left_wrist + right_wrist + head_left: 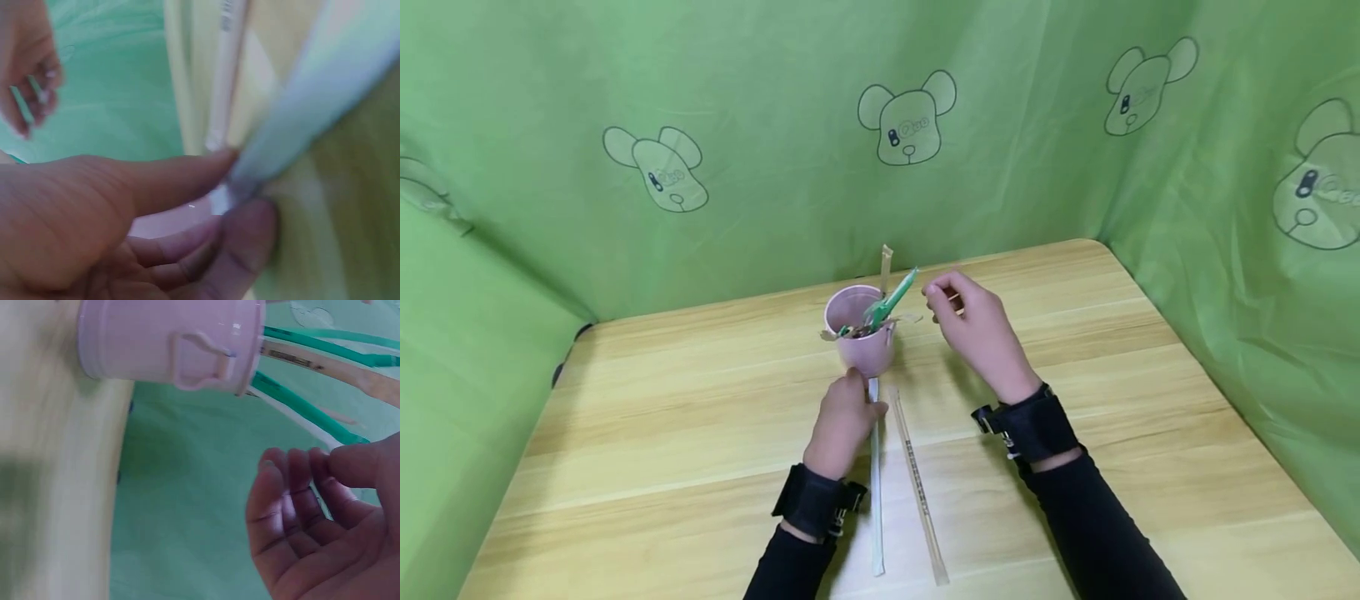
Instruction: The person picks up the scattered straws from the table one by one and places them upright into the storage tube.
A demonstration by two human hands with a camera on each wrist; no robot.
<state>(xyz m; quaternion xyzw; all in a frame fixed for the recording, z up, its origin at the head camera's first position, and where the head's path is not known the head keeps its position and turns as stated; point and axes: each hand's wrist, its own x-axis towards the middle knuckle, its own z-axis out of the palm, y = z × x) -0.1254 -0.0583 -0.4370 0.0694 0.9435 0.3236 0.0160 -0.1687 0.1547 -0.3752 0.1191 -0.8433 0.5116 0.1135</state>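
My left hand [844, 421] pinches the far end of a white-wrapped straw [877, 500] between thumb and fingertip, close to the table. Just right of it lies a brown-wrapped straw [916, 475] with small print along it. Beyond both stands a pink bucket [867, 354] with a small side handle [203, 362]. Green sticks [895, 300] and a brown wrapped piece [886, 267] lean out of its mouth; their lower ends are hidden. To the right of the bucket, my right hand [977, 329] hovers with loosely bent fingers, holding nothing.
The wood-patterned table [662, 417] has rounded corners. Green cloth walls [775, 167] printed with bear-like heads close it in at the back and both sides. The bucket stands near the back edge.
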